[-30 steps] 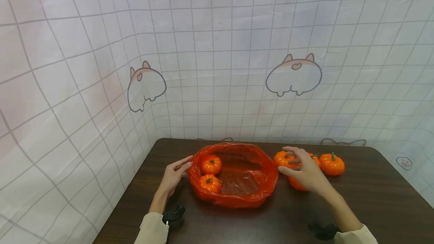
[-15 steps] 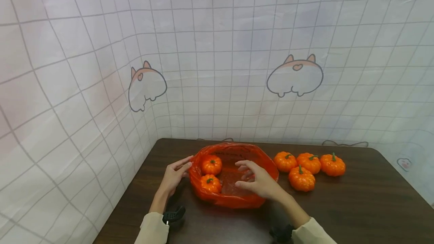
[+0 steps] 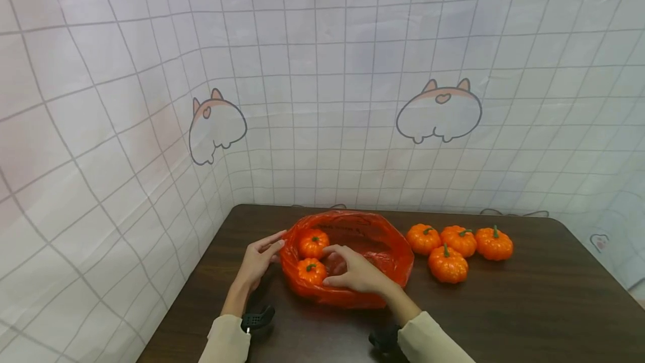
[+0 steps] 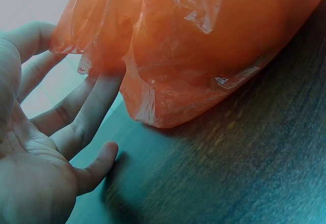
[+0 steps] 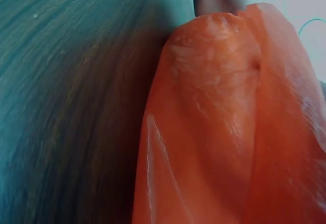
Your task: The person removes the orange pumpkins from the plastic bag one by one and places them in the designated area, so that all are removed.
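An orange-red plastic bag [image 3: 347, 299] stands on the table with its mouth spread wide. Two small pumpkins lie at its left side: a rear pumpkin [image 3: 313, 242] and a front pumpkin [image 3: 311, 271]. My left hand [image 3: 257, 262] holds the bag's left rim; in the left wrist view its fingertips go behind the folded plastic. Inside the mouth, my right hand [image 3: 355, 270] has thumb and fingers spread at the right side of the front pumpkin, the thumb by its lower edge. The right wrist view shows mostly the bag's outer wall [image 5: 204, 132], with the right hand hidden.
Several more pumpkins [image 3: 448, 265] sit grouped on the dark wooden table [image 3: 534, 296], just right of the bag. Behind and to the left hangs a white grid-patterned cloth [image 3: 322, 128] with dog drawings. A dark device [image 3: 258, 318] is worn on the left wrist.
My right hand has moved left from over the grouped pumpkins, across the bag's mouth, to the front pumpkin inside. The left hand stays at the rim.
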`<state>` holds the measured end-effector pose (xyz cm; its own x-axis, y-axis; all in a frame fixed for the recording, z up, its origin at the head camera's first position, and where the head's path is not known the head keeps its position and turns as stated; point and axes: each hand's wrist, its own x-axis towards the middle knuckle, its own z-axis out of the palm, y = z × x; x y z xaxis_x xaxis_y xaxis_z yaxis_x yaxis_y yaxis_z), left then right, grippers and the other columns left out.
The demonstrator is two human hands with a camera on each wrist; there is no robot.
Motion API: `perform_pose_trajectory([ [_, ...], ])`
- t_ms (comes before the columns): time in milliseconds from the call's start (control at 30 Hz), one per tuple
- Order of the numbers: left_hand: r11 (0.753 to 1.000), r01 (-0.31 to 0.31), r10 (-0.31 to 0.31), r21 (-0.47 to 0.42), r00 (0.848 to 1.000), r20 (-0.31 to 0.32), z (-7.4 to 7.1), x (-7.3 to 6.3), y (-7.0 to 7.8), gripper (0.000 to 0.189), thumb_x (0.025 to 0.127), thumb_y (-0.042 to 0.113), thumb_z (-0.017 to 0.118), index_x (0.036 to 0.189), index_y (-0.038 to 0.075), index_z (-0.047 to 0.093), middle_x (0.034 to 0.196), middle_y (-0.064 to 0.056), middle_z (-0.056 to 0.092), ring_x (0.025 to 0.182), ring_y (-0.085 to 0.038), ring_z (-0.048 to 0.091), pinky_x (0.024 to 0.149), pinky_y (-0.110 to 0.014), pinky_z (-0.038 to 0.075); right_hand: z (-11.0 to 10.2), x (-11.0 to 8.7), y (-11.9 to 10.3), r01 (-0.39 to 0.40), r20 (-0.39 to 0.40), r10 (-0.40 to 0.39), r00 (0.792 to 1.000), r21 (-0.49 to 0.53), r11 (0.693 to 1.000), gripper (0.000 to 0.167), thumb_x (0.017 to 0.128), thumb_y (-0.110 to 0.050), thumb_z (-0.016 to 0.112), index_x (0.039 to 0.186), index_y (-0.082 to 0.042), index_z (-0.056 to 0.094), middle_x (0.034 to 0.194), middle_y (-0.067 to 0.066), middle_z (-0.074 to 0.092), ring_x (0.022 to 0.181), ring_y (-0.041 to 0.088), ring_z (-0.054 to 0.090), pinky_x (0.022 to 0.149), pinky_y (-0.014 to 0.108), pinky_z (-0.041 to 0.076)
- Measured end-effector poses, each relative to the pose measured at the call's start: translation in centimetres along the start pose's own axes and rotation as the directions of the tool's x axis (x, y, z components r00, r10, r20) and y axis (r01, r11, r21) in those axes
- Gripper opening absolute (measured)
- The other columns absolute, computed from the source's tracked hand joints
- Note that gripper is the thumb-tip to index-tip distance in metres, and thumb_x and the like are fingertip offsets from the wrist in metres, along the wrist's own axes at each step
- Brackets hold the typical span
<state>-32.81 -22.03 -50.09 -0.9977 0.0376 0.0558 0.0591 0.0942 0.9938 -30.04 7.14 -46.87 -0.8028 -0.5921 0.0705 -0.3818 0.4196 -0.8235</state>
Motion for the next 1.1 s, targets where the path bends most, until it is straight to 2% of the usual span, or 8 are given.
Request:
perform_pose_trajectory([
  [300, 1.0, 0.007, -0.007, 0.0, 1.0, -0.004, 0.0, -0.1, 0.0, 0.041, 0.099, 0.028, 0.069, 0.138, 0.016, 0.066, 0.13, -0.017, 0.07, 0.083, -0.023, 0.073, 0.094, -0.039, 0.059, 1.0, 1.3, 0.5, -0.023, 0.044, 0.023, 0.999, 0.004, 1.0, 0.06, 0.09, -0.02, 0.079, 0.142, -0.009, 0.052, 0.126, 0.016, 0.062, 0.109, 0.029, 0.065, 0.095, 0.049, 0.057],
  [567, 1.0, 0.004, -0.004, -0.003, 1.0, -0.007, 0.0, -0.1, 0.0, 0.04, 0.099, 0.027, 0.069, 0.138, 0.016, 0.067, 0.129, -0.017, 0.071, 0.083, -0.022, 0.074, 0.091, -0.037, 0.06, 1.6, 2.1, 0.9, -0.004, 0.048, 0.005, 0.999, -0.022, 1.0, 0.061, 0.089, -0.018, 0.08, 0.143, -0.01, 0.054, 0.129, 0.014, 0.063, 0.11, 0.025, 0.064, 0.095, 0.046, 0.057],
  [767, 1.0, 0.005, -0.005, 0.006, 1.0, -0.011, 0.1, -0.1, 0.1, 0.04, 0.099, 0.027, 0.068, 0.138, 0.017, 0.067, 0.128, -0.016, 0.072, 0.082, -0.022, 0.073, 0.095, -0.041, 0.059, 1.7, 2.2, 0.9, 0.008, 0.032, -0.008, 0.999, -0.022, 1.0, 0.058, 0.088, -0.015, 0.081, 0.139, -0.009, 0.056, 0.132, 0.017, 0.064, 0.115, 0.031, 0.064, 0.097, 0.051, 0.056],
  [933, 1.0, 0.005, -0.005, 0.013, 1.0, -0.01, 0.2, -0.1, 0.1, 0.04, 0.099, 0.028, 0.069, 0.138, 0.017, 0.067, 0.128, -0.015, 0.072, 0.082, -0.022, 0.074, 0.098, -0.044, 0.057, 1.7, 2.0, 0.9, -0.009, 0.02, 0.009, 1.0, -0.031, 0.999, 0.056, 0.087, -0.018, 0.082, 0.137, -0.013, 0.057, 0.13, 0.014, 0.065, 0.111, 0.027, 0.065, 0.096, 0.048, 0.057],
  [1100, 1.0, 0.003, -0.003, 0.026, 1.0, -0.012, 0.2, -0.1, 0.2, 0.04, 0.099, 0.028, 0.068, 0.138, 0.017, 0.066, 0.126, -0.014, 0.073, 0.081, -0.021, 0.074, 0.096, -0.041, 0.058, 1.4, 1.6, 0.9, -0.027, 0.005, 0.027, 1.0, -0.028, 0.999, 0.054, 0.087, -0.019, 0.083, 0.133, -0.017, 0.057, 0.128, 0.012, 0.064, 0.107, 0.023, 0.065, 0.092, 0.045, 0.059],
])
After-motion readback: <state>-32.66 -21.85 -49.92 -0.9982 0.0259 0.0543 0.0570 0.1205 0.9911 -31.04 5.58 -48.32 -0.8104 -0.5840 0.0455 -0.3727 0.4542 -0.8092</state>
